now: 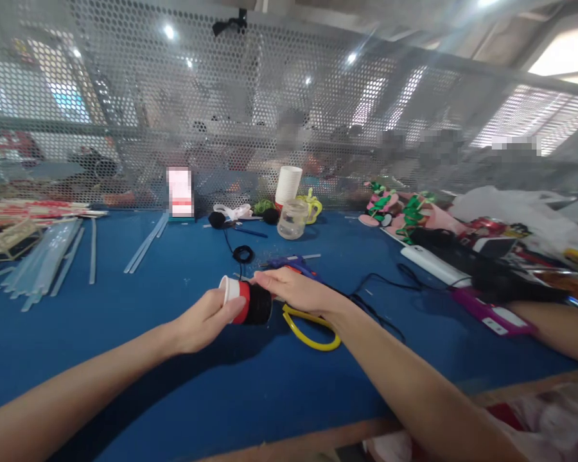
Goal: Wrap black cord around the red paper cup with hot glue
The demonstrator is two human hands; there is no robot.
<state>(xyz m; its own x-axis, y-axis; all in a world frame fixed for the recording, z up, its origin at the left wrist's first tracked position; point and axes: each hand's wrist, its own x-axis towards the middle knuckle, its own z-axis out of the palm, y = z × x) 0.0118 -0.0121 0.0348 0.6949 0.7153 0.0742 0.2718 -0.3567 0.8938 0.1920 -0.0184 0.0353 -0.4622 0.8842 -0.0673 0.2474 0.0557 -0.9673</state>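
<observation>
My left hand (206, 319) is closed around a small paper cup (245, 303) lying on its side, white at the rim, then a red band, then black covering. My right hand (293, 290) rests on the cup's black end with its fingers pressed against it. Both hands hover just above the blue table (125, 359). A yellow loop (313, 330) lies under my right wrist. A blue glue gun (291, 262) sits just behind my right hand, its black cord trailing to the right.
Clear glue sticks (43, 263) lie at left. A stack of white cups (288, 185), a clear jar (292, 219) and black pompoms stand near the perforated metal screen (270, 115). Craft pieces and a white power strip (433, 265) crowd the right. Another person's arm (559, 327) rests at right.
</observation>
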